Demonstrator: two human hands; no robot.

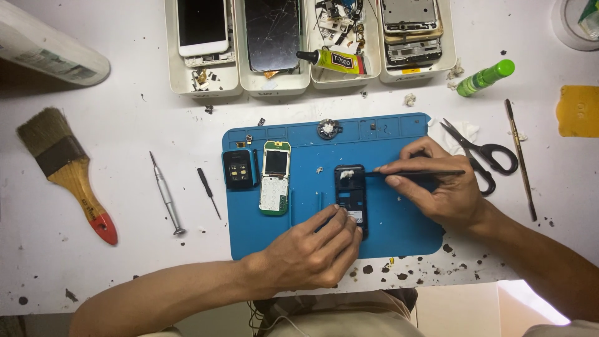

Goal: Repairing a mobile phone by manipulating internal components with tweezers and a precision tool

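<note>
A small black phone body (350, 192) lies opened on a blue work mat (399, 143). My left hand (312, 249) presses on its lower end and holds it steady. My right hand (437, 187) grips a thin dark tool (417, 173) whose tip touches the upper part of the phone body. To the left on the mat lie a green circuit board with a small screen and white keypad (275, 178) and a black phone cover (239, 169). A small round part (328, 128) rests at the mat's top edge.
Four white trays (206, 84) at the back hold phone screens and parts, with a yellow glue tube (334, 60) across one. Scissors (480, 153), a thin metal rod (520, 159) and a green bottle (485, 77) lie right. Two screwdrivers (165, 193) and a paintbrush (65, 168) lie left.
</note>
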